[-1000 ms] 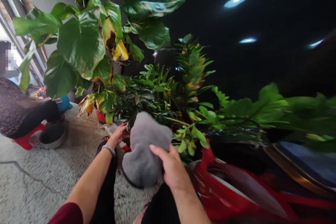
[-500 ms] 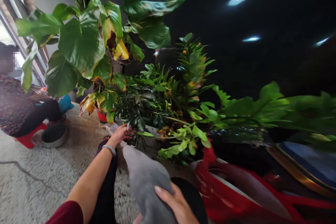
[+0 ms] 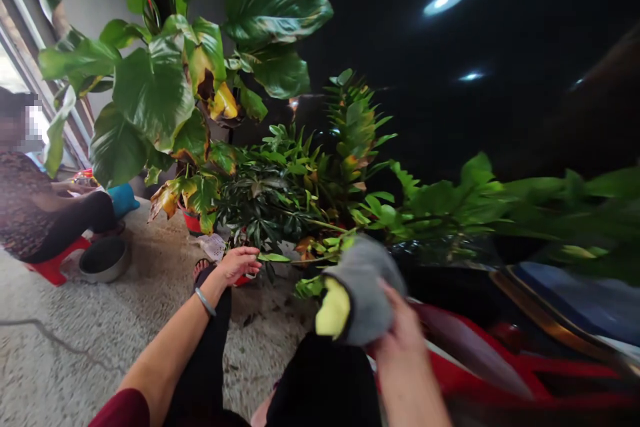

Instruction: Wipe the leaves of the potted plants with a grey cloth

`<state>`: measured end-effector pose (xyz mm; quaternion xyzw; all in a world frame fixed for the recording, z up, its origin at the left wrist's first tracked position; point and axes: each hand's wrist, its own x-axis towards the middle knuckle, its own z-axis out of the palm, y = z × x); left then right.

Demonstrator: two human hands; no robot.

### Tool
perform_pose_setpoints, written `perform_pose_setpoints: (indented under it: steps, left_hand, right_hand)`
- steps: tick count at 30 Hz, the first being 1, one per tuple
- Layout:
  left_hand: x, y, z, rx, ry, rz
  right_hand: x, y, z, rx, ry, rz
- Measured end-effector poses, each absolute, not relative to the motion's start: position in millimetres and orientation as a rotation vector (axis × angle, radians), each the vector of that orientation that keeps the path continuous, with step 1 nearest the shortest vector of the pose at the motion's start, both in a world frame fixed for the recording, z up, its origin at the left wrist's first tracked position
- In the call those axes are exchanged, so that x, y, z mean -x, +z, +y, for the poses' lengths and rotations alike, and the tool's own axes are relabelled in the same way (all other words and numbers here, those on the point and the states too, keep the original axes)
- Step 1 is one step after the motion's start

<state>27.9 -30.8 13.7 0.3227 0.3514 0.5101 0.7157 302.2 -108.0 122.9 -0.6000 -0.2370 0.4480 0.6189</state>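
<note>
Item: grey cloth [image 3: 367, 293], yellow on its folded underside, bunched in the right hand [image 3: 400, 340]; fingers closed round it, grip slightly blurred. The cloth sits against the low green fronds [image 3: 350, 247] just ahead of the grip.

Item: left hand [image 3: 240, 263], fingers loosely spread, tips pinching or steadying one narrow leaf [image 3: 273, 257]; a bangle on the wrist.

Progress, as judged: wiping of foliage appears under way; no leaf can be read as cleaned or not, so the remainder cannot be told.

Room: dense potted plants [image 3: 280, 180] crowd above and beyond both grips; a red vehicle body [image 3: 450, 360] lies close right of the cloth. Open floor [image 3: 75, 340] lies left of the left hand. A seated person [image 3: 35, 207] and a bowl [image 3: 103, 257] are well apart, far left.
</note>
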Motion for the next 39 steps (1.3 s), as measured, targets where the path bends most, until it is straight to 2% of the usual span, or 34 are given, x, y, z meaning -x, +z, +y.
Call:
perform_pose_setpoints:
  steps: [2, 4, 8, 13, 16, 21, 24, 28, 32, 36, 39]
  left_hand:
    - [-25.8, 9.2, -29.9, -0.731, 1.101, 0.851]
    - [-23.4, 5.4, -28.8, -0.727, 1.081, 0.898]
    - [-21.1, 4.2, -28.0, -0.669, 1.065, 0.883]
    - [-22.7, 5.5, -28.0, -0.619, 1.059, 0.859]
    - [-24.0, 3.0, -26.5, -0.614, 1.077, 0.870]
    - [-23.8, -1.1, -24.3, -0.664, 1.044, 0.878]
    - [-22.8, -2.2, -24.4, -0.669, 1.021, 0.860]
    - [-22.1, -4.0, -24.8, -0.660, 1.038, 0.856]
    - [-21.5, -6.5, -24.3, -0.645, 1.035, 0.869]
    - [-20.7, -6.3, -23.4, -0.642, 1.004, 0.919]
    - [-20.7, -3.2, -23.8, -0.648, 1.008, 0.911]
  right_hand:
    - [-263.0, 112.5, -126.2, 1.399, 1.447, -0.523]
    - [-235.7, 104.8, -156.3, 1.390, 1.577, -0.672]
    - [-234.3, 118.7, -181.5, 1.395, 1.443, -0.875]
    - [-249.9, 144.8, -108.2, 1.380, 1.083, -0.706]
    - [-234.4, 128.4, -87.9, 1.414, 1.156, -0.593]
    - [-220.6, 99.3, -135.1, 1.463, 1.309, -0.684]
    - [-233.9, 114.0, -138.1, 1.487, 1.131, -0.788]
    - [-247.8, 141.3, -86.7, 1.470, 0.887, -0.719]
    - [-235.6, 131.1, -67.4, 1.505, 1.081, -0.608]
    - [-220.0, 99.9, -116.5, 1.465, 1.347, -0.765]
    - [-223.1, 93.5, -146.4, 1.455, 1.360, -0.843]
